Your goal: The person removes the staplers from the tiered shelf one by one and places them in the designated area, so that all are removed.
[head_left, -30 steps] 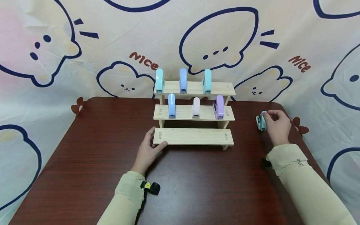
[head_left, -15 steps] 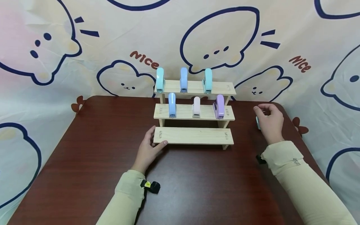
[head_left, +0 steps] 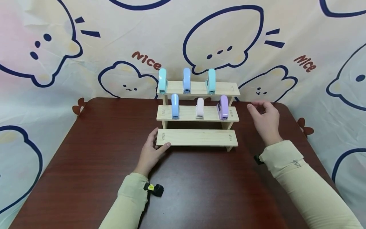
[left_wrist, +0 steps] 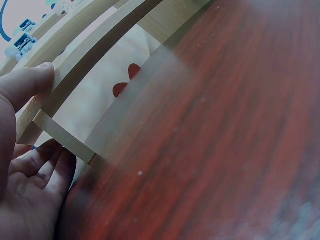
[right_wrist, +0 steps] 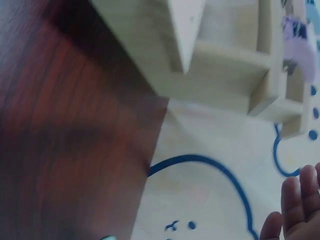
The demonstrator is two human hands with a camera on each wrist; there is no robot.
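Observation:
My left hand [head_left: 150, 151] grips the left end of the bottom step of a pale wooden three-tier display stand [head_left: 197, 137]. Its thumb lies on the step's front edge, and its fingers are round the side by a support leg [left_wrist: 65, 137]. To the right of the stand, my right hand [head_left: 266, 124] is raised over the table, thumb and forefinger apart and nothing between them. A sliver of a teal stapler [right_wrist: 107, 238] shows at the bottom of the right wrist view, apart from the fingers; in the head view the hand hides it.
The top tier bears a teal stapler [head_left: 162, 81], a blue one and another teal one. On the middle tier stand a blue stapler [head_left: 175, 106], a whitish one and a purple stapler [head_left: 223, 108]. Behind the dark wooden table [head_left: 94, 159] hangs a cartoon-print cloth [head_left: 120, 28].
My right hand has let go of the teal stapler at the table's right side and moved left and up. My left hand has stayed on the stand.

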